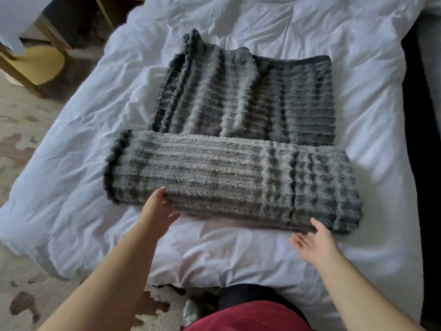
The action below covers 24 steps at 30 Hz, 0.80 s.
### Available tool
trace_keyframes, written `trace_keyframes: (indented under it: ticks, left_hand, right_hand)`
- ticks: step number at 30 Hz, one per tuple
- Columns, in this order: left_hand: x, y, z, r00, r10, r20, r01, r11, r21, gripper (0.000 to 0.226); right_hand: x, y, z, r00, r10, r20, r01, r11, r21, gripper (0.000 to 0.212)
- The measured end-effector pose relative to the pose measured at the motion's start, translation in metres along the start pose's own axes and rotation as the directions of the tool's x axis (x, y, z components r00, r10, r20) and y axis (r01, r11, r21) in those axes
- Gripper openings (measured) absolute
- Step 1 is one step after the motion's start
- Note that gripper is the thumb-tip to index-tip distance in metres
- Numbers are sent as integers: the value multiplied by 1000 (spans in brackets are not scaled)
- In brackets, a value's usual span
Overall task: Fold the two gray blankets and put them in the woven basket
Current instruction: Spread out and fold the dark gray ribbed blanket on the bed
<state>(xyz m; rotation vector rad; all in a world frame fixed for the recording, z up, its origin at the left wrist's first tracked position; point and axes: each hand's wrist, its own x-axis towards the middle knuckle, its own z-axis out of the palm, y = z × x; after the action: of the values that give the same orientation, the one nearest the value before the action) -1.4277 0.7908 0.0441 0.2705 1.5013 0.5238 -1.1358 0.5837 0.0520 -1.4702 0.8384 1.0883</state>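
Fingers (318, 225) loosely spread, holding nothing, at a folded gray blanket (231, 177)'s near edge.
The left hand (158, 207) touches it at 7 o'clock, right hand (315, 243) beside it at 5; second blanket (245, 99) at 12. Uneven lifting may spill folds.

No text, label, brand, number or sign can be read. The near gray blanket (229, 180) and the far gray blanket (250, 99) show only ribbed pile, and the white bed cover (95, 120) shows only creases.
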Motion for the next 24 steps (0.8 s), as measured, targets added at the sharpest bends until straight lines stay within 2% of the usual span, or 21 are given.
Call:
trace_keyframes:
  ticks: [2, 6, 9, 11, 14, 15, 17, 19, 21, 24]
  left_hand:
    - [12, -2, 6, 998, -41, -50, 40, 999, -32, 54]
    - [36, -2, 21, 982, -107, -154, 91, 990, -104, 74]
    - [53, 0, 32, 964, -155, -217, 143, 987, -67, 88]
    - [65, 0, 38, 952, -194, -238, 196, 980, -19, 78]
    - [76, 0, 43, 921, -286, -266, 292, 956, -16, 54]
    - [77, 1, 43, 921, -279, -272, 287, 958, -13, 45]
    - [80, 2, 41, 940, -193, -280, 185, 981, -53, 30]
    - [77, -4, 34, 958, -93, -272, 46, 984, -175, 37]
    - [69, -24, 21, 961, -64, -270, -16, 959, -284, 48]
    - [62, -48, 6, 987, -103, -123, 50, 927, -372, 45]
  right_hand:
    - [14, -8, -1, 1000, 14, -27, -13, 1000, 26, 72]
    - [50, -28, 1, 995, 80, -62, -74, 992, 100, 91]
    - [72, -34, 10, 990, 129, -54, -126, 990, 62, 80]
    - [79, -32, 19, 990, 143, -9, -143, 989, 39, 59]
    - [87, -31, 21, 993, 63, -98, -62, 998, 15, 40]
    - [88, -32, 17, 990, 19, -142, -14, 999, 32, 40]
    - [82, -30, 3, 972, -53, -230, 76, 993, 95, 39]
    - [71, -15, -20, 958, -52, -281, 91, 988, 127, 28]
    - [62, 9, -40, 961, -14, -275, 50, 991, 124, 16]
    - [52, 28, -42, 991, 30, -131, -1, 976, 219, 31]
